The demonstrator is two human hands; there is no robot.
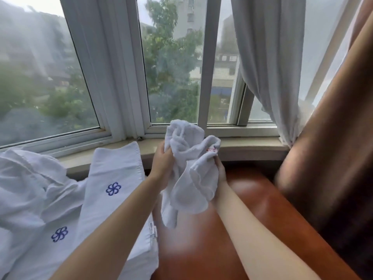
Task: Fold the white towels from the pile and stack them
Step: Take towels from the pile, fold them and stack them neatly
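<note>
Towel, small white terry, crumpled, held up over the glossy orange-brown bench: left hand and right hand each grip it, likely hunting corners before folding.

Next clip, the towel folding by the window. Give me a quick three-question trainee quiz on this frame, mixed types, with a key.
1. True or false: the small white towel lies flat and folded on the brown surface.
2. Which hands grip the towel? A) only the left hand B) only the right hand C) both
3. Fill in: the white cloths on the left carry a ____ flower-like emblem.

Key
1. False: it is bunched and held up in the air before the window sill.
2. C
3. blue
</note>
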